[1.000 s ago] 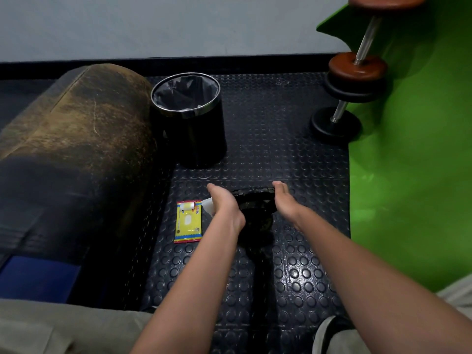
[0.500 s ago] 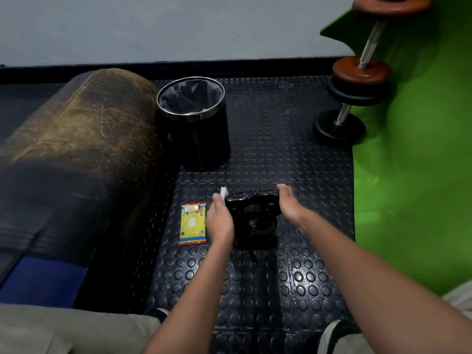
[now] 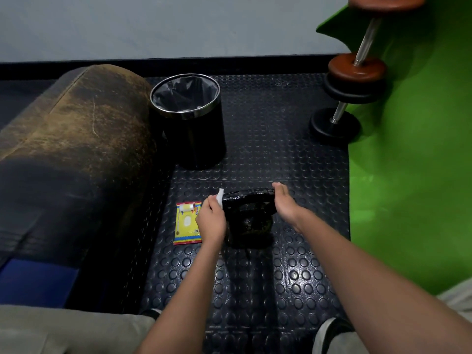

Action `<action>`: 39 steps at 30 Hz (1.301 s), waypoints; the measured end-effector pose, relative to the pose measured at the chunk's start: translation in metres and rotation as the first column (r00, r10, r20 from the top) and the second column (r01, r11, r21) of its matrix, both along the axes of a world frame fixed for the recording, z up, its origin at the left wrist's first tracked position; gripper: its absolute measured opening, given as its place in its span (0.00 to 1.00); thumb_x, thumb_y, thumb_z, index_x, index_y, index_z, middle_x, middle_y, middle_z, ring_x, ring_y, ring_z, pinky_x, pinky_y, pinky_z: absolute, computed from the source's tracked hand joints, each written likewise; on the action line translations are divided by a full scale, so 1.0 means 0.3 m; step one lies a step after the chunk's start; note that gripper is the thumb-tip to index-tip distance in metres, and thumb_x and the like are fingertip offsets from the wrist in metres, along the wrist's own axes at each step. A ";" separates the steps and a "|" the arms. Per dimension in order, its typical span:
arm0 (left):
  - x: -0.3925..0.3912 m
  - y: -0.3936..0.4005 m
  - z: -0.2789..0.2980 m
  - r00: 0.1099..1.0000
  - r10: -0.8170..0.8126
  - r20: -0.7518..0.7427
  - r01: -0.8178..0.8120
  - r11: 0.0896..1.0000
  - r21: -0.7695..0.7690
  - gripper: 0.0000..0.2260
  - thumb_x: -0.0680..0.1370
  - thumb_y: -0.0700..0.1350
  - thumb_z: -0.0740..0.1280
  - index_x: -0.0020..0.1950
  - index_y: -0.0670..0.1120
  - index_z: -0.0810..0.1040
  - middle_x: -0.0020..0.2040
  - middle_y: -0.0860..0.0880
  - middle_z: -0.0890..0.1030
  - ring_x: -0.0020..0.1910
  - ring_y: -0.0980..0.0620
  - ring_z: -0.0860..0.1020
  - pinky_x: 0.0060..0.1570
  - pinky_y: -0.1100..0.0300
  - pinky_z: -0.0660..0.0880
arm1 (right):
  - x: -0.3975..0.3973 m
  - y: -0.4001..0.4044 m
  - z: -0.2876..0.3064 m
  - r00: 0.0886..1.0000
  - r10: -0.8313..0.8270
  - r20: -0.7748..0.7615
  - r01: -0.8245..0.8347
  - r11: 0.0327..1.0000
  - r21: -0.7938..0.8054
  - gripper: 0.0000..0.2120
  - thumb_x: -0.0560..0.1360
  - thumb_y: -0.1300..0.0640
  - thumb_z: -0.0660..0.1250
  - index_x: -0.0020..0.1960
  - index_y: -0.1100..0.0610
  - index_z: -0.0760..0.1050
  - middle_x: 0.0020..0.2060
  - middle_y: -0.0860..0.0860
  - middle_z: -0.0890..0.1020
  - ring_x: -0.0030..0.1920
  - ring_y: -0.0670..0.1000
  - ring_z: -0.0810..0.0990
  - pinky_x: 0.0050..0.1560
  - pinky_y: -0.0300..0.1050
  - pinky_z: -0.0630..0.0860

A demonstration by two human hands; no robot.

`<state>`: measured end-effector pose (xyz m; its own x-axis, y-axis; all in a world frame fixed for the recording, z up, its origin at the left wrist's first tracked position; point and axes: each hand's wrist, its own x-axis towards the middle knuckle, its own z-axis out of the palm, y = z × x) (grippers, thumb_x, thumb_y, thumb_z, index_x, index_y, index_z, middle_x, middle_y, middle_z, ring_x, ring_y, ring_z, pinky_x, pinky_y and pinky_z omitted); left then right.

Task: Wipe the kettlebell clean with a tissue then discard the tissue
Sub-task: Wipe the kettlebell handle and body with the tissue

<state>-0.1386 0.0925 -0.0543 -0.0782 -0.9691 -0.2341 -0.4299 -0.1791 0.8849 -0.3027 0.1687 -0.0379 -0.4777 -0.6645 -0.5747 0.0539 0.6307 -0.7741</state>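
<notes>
The black kettlebell (image 3: 249,218) stands on the studded black rubber floor (image 3: 255,277), in the middle of the view, its handle on top and running left to right; its surface shines wet or glossy. The left hand (image 3: 210,221) is at the left end of the handle, its fingers curled and pinching a small white tissue (image 3: 220,197); the tissue sticks up above the knuckles and lies against the handle's left end. The right hand (image 3: 284,204) is at the right end of the handle, fingers nearly straight and held together, the palm turned toward the kettlebell; whether the fingertips actually touch the handle I cannot tell, for the hand hides the contact.

Just left of the left hand, flat on the floor, lies a yellow tissue packet (image 3: 187,223) with red and blue edging, its flap at the far end; the hand overlaps its right edge in the view. Beyond the kettlebell, well apart from it, stands a black round bin (image 3: 190,123) with a chrome rim and a dark liner; the bin stands just beside a worn brown padded bench (image 3: 76,139) that fills the left side. At the far right a barbell-style dumbbell (image 3: 355,75) with black and brown plates leans against a green wall (image 3: 413,175). At the bottom of the view are grey trouser legs and a dark shoe (image 3: 332,330).
</notes>
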 end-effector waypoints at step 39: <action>0.034 -0.066 0.023 0.873 -0.364 0.323 0.428 0.890 -0.155 0.18 0.85 0.49 0.49 0.42 0.42 0.71 0.41 0.46 0.76 0.45 0.43 0.75 0.42 0.55 0.64 | 0.009 0.002 0.011 1.000 -0.009 -0.008 0.009 1.000 0.002 0.26 0.84 0.43 0.38 0.80 0.47 0.47 0.80 0.51 0.50 0.78 0.56 0.52 0.75 0.58 0.52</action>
